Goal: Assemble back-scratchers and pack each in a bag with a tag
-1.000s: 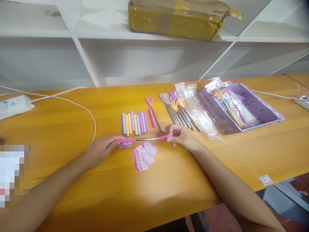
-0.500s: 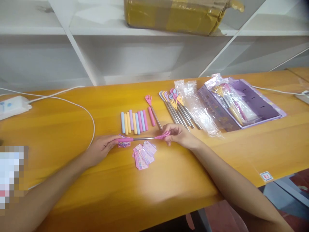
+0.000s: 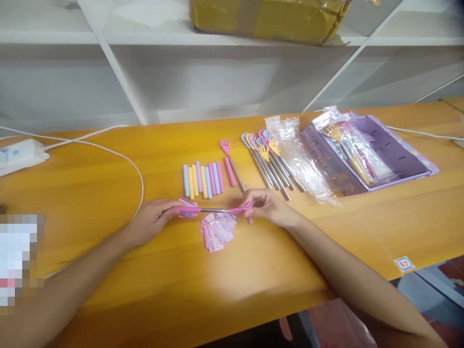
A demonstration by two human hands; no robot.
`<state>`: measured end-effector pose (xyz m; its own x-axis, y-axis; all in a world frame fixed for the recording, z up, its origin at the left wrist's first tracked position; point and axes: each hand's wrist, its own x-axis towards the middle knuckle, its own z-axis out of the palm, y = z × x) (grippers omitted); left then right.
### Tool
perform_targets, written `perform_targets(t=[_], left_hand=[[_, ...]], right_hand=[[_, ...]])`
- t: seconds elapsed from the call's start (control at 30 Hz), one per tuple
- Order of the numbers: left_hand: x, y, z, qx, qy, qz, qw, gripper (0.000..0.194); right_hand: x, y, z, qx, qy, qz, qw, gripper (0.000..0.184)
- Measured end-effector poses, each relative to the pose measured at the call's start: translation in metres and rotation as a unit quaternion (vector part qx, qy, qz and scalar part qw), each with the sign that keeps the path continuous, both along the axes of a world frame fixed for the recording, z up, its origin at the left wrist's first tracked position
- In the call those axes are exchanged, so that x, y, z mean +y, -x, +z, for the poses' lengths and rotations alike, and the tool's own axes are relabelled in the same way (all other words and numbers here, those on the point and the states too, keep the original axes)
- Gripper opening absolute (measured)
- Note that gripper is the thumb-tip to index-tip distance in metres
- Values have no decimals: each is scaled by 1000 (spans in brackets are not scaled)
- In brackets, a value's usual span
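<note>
A pink back scratcher (image 3: 213, 210) with a metal rod is held level above the table between my two hands. My left hand (image 3: 150, 222) is closed round the end of its pink handle. My right hand (image 3: 268, 208) pinches the pink claw head at the other end. Behind it lies a row of pastel handle tubes (image 3: 203, 180). Beside them are a loose pink tube (image 3: 229, 171) and a pink claw on a bare rod (image 3: 235, 169). Small printed cards (image 3: 217, 233) lie fanned below the scratcher, and another card (image 3: 189, 205) sits partly behind the handle.
Several clawed rods (image 3: 270, 169) lie right of centre, beside clear plastic bags (image 3: 308, 169). A purple box (image 3: 402, 182) holds bagged scratchers. At left are a white power strip (image 3: 23, 155) and a cable (image 3: 136, 169). A taped carton (image 3: 268, 19) rests on the shelf.
The right hand has moved slightly left, towards the left hand, and less metal rod shows between handle and claw. Both hands keep their hold. The camera view has shifted slightly.
</note>
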<state>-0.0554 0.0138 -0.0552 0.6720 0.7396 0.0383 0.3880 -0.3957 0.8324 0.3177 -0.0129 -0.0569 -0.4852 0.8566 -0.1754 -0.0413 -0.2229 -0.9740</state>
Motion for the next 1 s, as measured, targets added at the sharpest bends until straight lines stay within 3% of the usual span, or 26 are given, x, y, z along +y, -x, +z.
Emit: perform_targets(t=[0.37, 0.5, 0.57, 0.63, 0.7, 0.8, 0.87, 0.93, 1.0], left_hand=[[-2, -2, 3, 24, 6, 0, 1000, 39], [1, -6, 5, 26, 28, -2, 999, 40], [3, -6, 13, 36, 21, 26, 999, 42], [3, -6, 34, 68, -31, 48, 996, 45], [0, -4, 68, 123, -138, 35, 982, 48], [-13, -5, 131, 201, -330, 80, 919, 50], [-22, -9, 166, 230, -399, 121, 879, 50], [-29, -13, 187, 256, -430, 146, 854, 52], [-34, -15, 194, 273, -433, 150, 846, 51]], right_hand=[[-3, 10, -2, 22, -3, -10, 1000, 38], [-8, 13, 9, -1, -50, -111, 993, 38], [-8, 14, 20, 1, -73, -153, 986, 37], [-6, 17, 37, 10, -90, -169, 981, 41], [-3, 22, 60, 14, -112, -179, 977, 42], [0, 34, 104, 0, -191, -204, 960, 28], [1, 43, 133, -28, -270, -225, 936, 25], [2, 50, 154, -56, -353, -246, 901, 25], [4, 53, 165, -92, -436, -249, 860, 28]])
